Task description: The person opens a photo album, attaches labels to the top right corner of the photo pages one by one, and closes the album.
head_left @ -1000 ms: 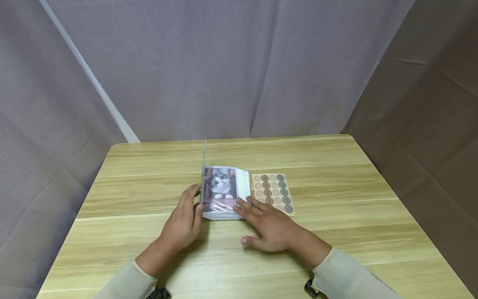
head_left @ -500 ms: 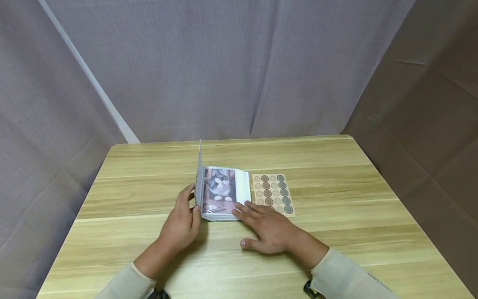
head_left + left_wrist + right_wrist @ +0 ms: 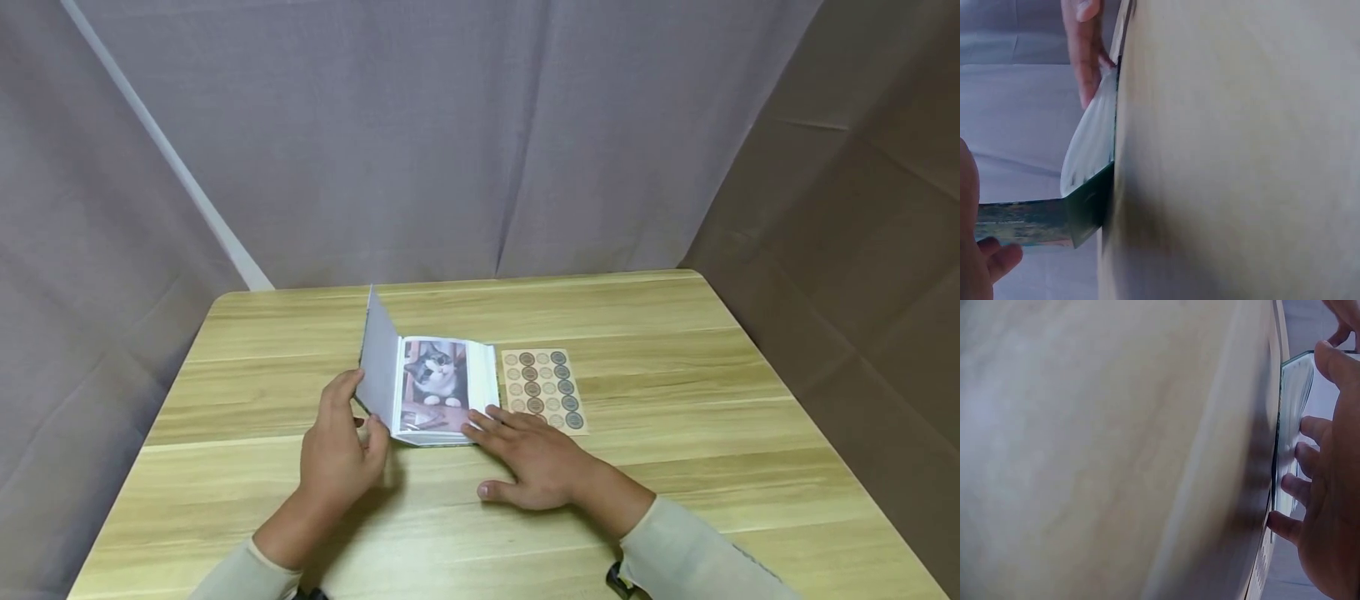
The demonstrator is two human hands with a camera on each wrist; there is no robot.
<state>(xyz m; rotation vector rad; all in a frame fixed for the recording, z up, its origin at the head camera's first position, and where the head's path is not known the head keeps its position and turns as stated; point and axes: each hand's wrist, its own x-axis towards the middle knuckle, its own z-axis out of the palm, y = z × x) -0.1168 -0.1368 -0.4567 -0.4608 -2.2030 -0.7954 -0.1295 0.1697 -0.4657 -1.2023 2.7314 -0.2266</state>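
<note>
A photo album [image 3: 447,435] lies face up on the wooden table, its front cover [image 3: 379,358] raised and leaning left. The top page bears a cat photo [image 3: 437,383] under a clear sleeve. My left hand [image 3: 337,450] holds the cover at its near edge, thumb in front and fingers on the outer side. In the left wrist view, the cover's green patterned outside [image 3: 1022,222] shows beside the fingertips. My right hand [image 3: 536,458] rests its straight fingers on the album's lower right corner. The right wrist view shows its fingers [image 3: 1310,459] spread along the page block.
A tan sheet of round stickers [image 3: 546,387] lies just right of the album, its lower part behind my right hand. Grey cloth [image 3: 375,150] hangs behind the table [image 3: 660,358], with darker cloth on the right side.
My left hand has swung the cover leftward, from near upright to a wider lean, showing its grey inside. The right hand stays on the album's corner.
</note>
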